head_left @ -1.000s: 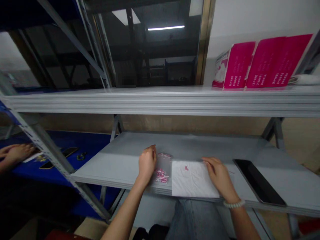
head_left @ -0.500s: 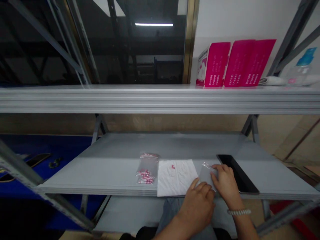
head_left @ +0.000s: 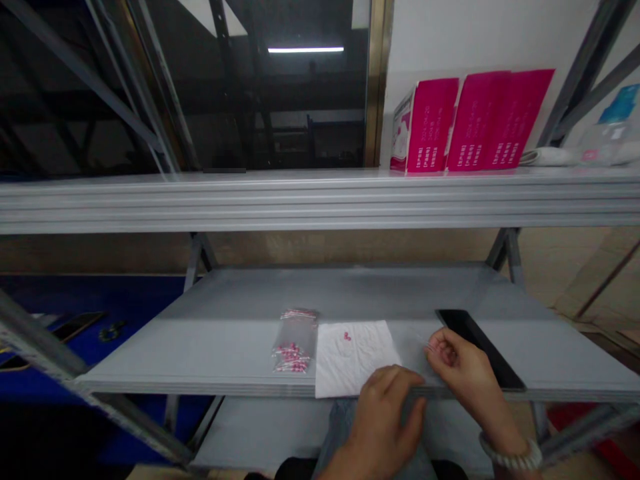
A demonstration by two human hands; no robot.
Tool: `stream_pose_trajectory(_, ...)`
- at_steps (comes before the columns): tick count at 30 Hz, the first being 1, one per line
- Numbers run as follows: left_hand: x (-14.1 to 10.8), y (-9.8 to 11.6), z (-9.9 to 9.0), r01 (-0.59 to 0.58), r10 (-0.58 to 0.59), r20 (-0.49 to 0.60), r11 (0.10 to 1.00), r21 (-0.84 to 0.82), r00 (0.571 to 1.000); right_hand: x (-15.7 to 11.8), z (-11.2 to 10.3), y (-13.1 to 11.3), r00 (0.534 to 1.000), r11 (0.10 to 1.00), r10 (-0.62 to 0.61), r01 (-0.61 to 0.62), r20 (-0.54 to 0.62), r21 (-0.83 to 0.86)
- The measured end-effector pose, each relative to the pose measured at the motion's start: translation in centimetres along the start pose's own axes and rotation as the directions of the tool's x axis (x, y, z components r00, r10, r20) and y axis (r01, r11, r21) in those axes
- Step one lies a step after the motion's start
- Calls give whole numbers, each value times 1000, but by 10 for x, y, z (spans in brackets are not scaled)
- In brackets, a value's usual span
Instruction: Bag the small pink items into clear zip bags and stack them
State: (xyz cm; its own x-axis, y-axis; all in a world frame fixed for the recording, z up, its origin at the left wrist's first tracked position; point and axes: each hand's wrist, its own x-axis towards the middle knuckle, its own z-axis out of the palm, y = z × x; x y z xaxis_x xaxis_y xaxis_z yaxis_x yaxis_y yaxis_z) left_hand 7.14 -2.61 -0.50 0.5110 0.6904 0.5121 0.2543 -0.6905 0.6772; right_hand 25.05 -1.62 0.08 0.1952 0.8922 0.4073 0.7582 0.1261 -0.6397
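**A:** I'm on the head cam, the only view I've got here. What do you make of the hands?

**B:** The right hand (head_left: 463, 367) is just right of the white paper sheet (head_left: 356, 359), thumb and fingertips pinched together. There may be a thin clear plastic bag (head_left: 413, 343) in that pinch, but it's so see-through that I can't tell. The left hand (head_left: 385, 417) is just in front of the sheet, fingers loosely curved over the shelf edge, and I can't see it gripping anything.

**A:** And the pink bits?

**B:** A clear bag of pink-and-white small parts (head_left: 295, 350) lies just left of the sheet, flat on the grey steel shelf (head_left: 165, 360). A black tablet (head_left: 480, 343) lies flat to the right of the sheet, past the right hand. My guess is they're laid out flat so everything stays within easy reach.

**A:** Any readable labels?

**B:** Not from my seat. The magenta boxes (head_left: 427, 123) on the shelf above the sheet have white print, but it's too small to read.
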Motion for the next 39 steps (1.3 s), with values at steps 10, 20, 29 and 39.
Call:
stream_pose_trajectory(10, -5, 6, -35, 245, -585, -227, 616, -748, 779, -36, 37, -94, 970, 943, -188, 222, -153, 248)
stream_pose_trajectory(20, -16, -9, -56, 284, -662, -190, 538, -793, 725, -41, 33, -101, 948, 888, -308, 258, 75, 382)
stream_pose_trajectory(29, -16, -9, -62, 364, -599, -124, 624, -692, 791, -35, 41, -89, 957, 823, -87, -88, 277, 561)
stream_pose_trajectory(39, -20, -14, -69, 419, -475, -12, 788, -451, 880, -34, 47, -89, 948, 852, -82, -94, 308, 515)
